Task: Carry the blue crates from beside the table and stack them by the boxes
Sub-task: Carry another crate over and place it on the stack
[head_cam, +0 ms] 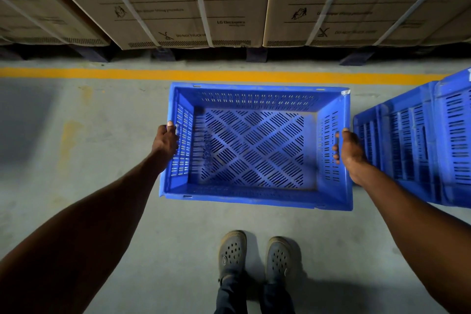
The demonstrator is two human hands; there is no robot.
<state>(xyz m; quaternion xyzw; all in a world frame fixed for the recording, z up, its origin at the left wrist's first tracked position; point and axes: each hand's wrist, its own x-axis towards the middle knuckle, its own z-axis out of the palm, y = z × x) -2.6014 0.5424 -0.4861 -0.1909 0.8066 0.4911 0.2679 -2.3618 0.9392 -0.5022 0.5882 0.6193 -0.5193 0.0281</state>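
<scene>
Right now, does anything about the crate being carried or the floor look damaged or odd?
One thing: the far right corner of the held blue crate shows a whitish, frayed patch, tape or chipped plastic, I cannot tell which. The crate is empty. The left hand and right hand grip its sides.
</scene>
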